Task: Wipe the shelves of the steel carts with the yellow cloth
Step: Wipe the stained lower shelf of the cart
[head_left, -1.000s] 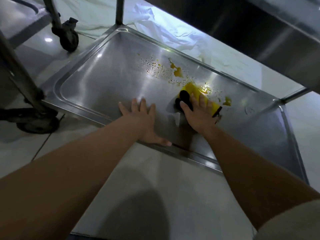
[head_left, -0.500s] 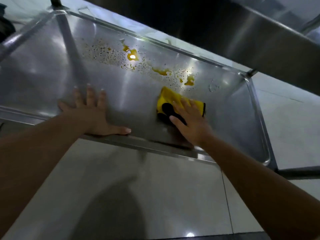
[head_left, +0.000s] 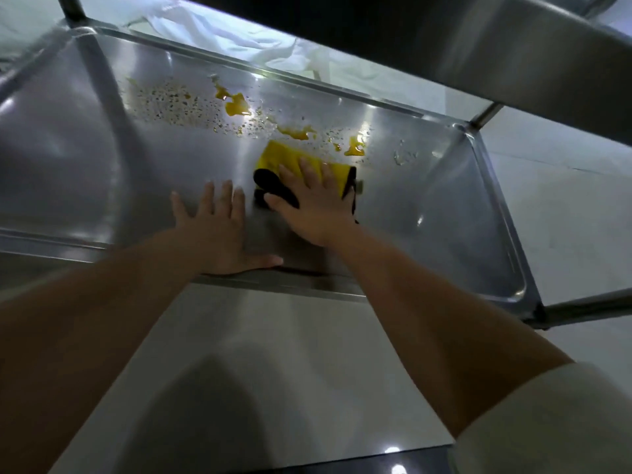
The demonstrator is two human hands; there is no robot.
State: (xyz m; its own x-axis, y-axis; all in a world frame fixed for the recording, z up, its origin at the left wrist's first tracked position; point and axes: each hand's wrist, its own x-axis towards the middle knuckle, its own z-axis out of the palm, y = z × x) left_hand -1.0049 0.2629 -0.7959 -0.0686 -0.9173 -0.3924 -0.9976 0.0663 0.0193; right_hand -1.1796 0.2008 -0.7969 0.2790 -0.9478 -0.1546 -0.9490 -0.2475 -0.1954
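The low steel shelf [head_left: 102, 172] fills the view, rimmed all round, an upper shelf [head_left: 513, 63] overhanging it. Left hand [head_left: 219, 230] lies flat, fingers straight and spread, braced near the front rim. Right hand [head_left: 313, 203] beside it presses straight fingers down on the yellow cloth [head_left: 290, 159], mid-shelf. And here's the key: the orange spill [head_left: 236, 106] and droplets lie just beyond the cloth, strung left to right, so a forward push by the right hand looks likeliest.

Folded yellow cloth [head_left: 301, 162] lies flat on the spill-spattered steel shelf [head_left: 102, 172].
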